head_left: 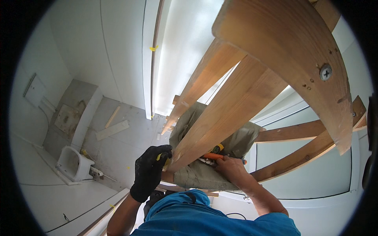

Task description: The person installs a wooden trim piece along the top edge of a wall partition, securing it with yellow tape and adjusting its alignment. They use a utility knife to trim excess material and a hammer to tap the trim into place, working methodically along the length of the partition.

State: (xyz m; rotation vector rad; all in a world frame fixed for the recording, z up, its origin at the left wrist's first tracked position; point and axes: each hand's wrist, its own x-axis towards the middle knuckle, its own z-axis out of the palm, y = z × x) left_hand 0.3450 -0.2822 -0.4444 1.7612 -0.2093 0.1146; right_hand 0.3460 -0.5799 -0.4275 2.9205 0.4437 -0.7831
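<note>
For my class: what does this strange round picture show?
No machine here: someone in a blue shirt works with two hands. One picture, from a head-worn fisheye camera looking down, so straight edges bend. The left hand, in a black glove, seems to hold a small yellow item beside a wooden ladder. The bare right hand is at an orange handle in a canvas bag; its grip is unclear. A pale board and thin wooden strip lie on the grey floor.

Smooth white walls [75, 35]; dusty grey floor [128, 145], pale flat board [112, 130] on it. White rounded open-topped fixture [83, 168] lower left. Pale translucent white-framed panel [323, 169] right. Bright top centre.
</note>
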